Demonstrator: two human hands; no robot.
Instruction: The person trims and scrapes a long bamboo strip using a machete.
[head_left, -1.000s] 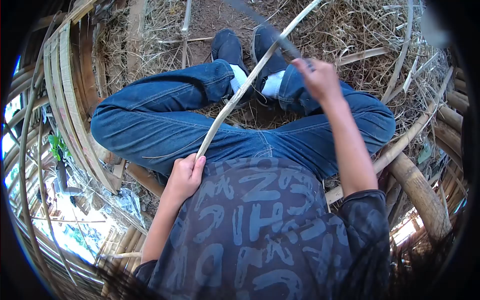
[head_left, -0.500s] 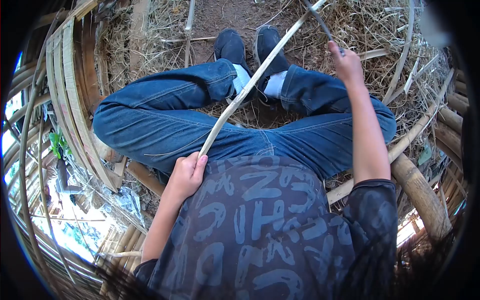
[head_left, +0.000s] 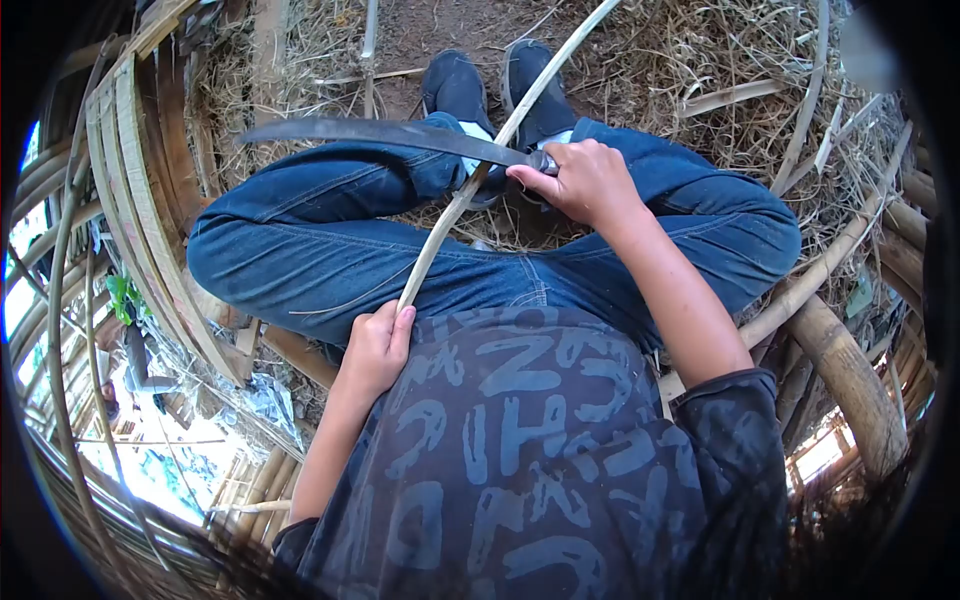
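Observation:
My left hand is closed around the near end of a long pale stick, close to my waist. The stick slants up and away to the right, over my crossed legs and past the shoes. My right hand grips the handle of a machete above my lap. Its long dark blade points left and lies across the stick just beyond the fist. Whether the edge bites into the wood I cannot tell. The far end of the stick runs out of view at the top.
Curved wooden slats lean at the left, near some clear plastic. Thick bamboo poles lie at the right. Dry straw and shavings cover the ground around the shoes.
My right hand has come from the upper right, inward and nearer, and the machete blade has swung to point left across the stick. My left hand keeps its hold.

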